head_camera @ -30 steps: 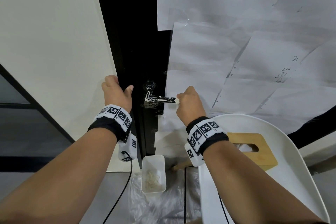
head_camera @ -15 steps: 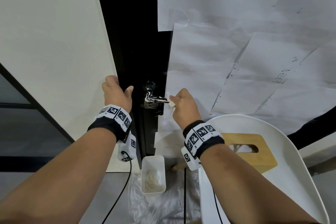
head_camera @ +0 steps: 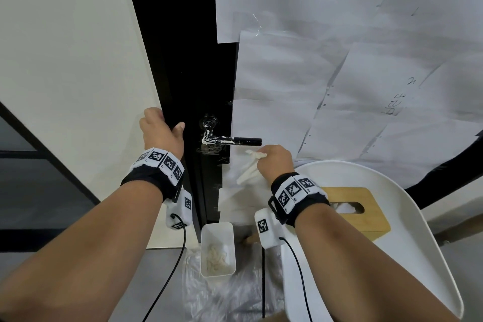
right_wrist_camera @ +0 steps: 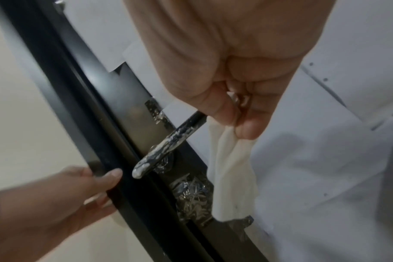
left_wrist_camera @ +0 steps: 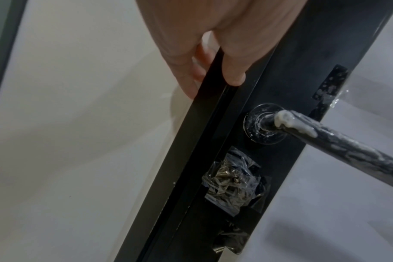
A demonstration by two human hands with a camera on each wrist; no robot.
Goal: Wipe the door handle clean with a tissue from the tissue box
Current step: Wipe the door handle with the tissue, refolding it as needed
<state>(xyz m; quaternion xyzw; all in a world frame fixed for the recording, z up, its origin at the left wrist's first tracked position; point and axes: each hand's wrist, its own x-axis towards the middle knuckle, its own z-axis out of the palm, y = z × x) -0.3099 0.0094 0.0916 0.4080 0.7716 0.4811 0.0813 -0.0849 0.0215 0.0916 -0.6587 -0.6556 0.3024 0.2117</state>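
The black lever door handle (head_camera: 230,140) (left_wrist_camera: 325,140) (right_wrist_camera: 175,136) carries white smears from its round base to mid-length; its free end looks bare black. My right hand (head_camera: 273,162) (right_wrist_camera: 236,115) is just below that free end and pinches a crumpled white tissue (head_camera: 249,167) (right_wrist_camera: 231,168) that hangs down, off the handle. At the black door edge (left_wrist_camera: 213,124), my left hand (head_camera: 162,133) (left_wrist_camera: 213,62) (right_wrist_camera: 79,191) grips, thumb on the front face. The wooden tissue box (head_camera: 350,206) lies on a white chair (head_camera: 418,243) at the lower right.
White paper sheets (head_camera: 339,86) cover the door right of the handle. A taped plastic patch (left_wrist_camera: 233,182) sits below the handle base. On the floor stands a white bin (head_camera: 218,248) holding used tissue, on plastic film (head_camera: 222,295). A pale wall (head_camera: 65,60) lies left.
My right hand slid the tissue left along the handle, then dropped below it and off it. The handle's free end now shows. The left hand has not moved.
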